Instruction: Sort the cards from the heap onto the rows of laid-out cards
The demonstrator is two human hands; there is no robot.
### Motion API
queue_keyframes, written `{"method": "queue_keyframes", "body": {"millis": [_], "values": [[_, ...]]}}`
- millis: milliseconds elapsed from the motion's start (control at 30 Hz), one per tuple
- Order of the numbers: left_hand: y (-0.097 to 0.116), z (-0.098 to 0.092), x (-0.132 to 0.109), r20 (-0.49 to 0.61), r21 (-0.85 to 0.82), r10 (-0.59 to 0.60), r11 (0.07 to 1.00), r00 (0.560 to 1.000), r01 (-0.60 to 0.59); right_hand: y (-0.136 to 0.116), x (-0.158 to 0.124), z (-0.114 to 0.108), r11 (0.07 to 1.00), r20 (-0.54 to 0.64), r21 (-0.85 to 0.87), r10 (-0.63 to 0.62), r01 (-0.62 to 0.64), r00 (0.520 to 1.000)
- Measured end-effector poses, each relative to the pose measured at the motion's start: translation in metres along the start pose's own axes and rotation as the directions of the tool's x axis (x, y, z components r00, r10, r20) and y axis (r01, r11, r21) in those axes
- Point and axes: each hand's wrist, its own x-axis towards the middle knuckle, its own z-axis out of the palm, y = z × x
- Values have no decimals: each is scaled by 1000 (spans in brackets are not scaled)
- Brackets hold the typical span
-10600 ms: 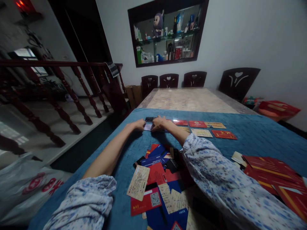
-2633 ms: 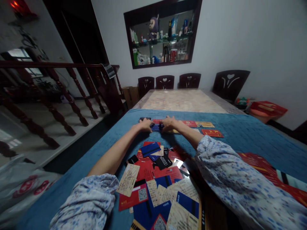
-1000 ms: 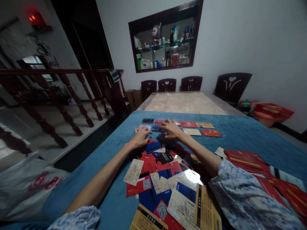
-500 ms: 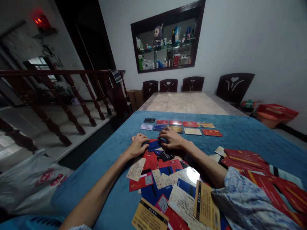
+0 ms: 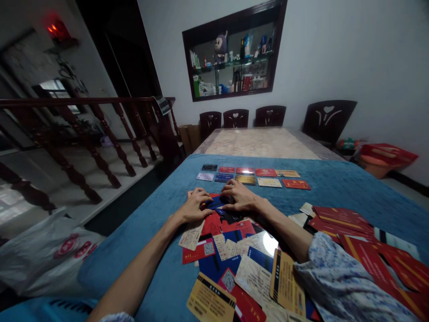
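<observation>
A heap of mixed cards [image 5: 231, 259] in red, blue, gold and cream lies on the blue cloth, overlapping. At its far end my left hand [image 5: 195, 205] rests with curved fingers on the left side of a dark blue card [image 5: 214, 202]. My right hand [image 5: 240, 197] covers the same card's right side, its fingers bent and spread over dark cards. Whether either hand grips anything is hidden beneath the fingers. Beyond the hands, two rows of cards lie flat, among them a black card [image 5: 209, 167], a gold card [image 5: 245, 180] and a red card [image 5: 296, 184].
Red card folders [image 5: 345, 221] are piled at the right, beside my right sleeve. The bare far part of the table [image 5: 254, 141] has dark chairs [image 5: 271, 117] behind it. A white plastic bag [image 5: 43, 255] sits at the lower left, below a wooden railing [image 5: 100, 154].
My left hand has shifted slightly right and down over the cards, with its fingers more spread. My right hand has moved little, and its thumb lies lower over the dark cards.
</observation>
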Motion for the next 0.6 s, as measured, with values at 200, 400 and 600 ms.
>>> {"method": "queue_keyframes", "body": {"millis": [200, 400, 600], "values": [[-3, 1, 0, -8, -1, 16, 1000, 1000, -16, -3, 0, 0, 1000, -4, -15, -24, 24, 1000], [-5, -4, -2, -57, -6, 58, 998, 997, -58, -6, 1, -2, 998, -49, 25, -50, 51, 998], [-15, -4, 0, -165, -54, 122, 990, 979, -133, -6, 3, 0, 987, -142, 106, -102, 118, 985]]}}
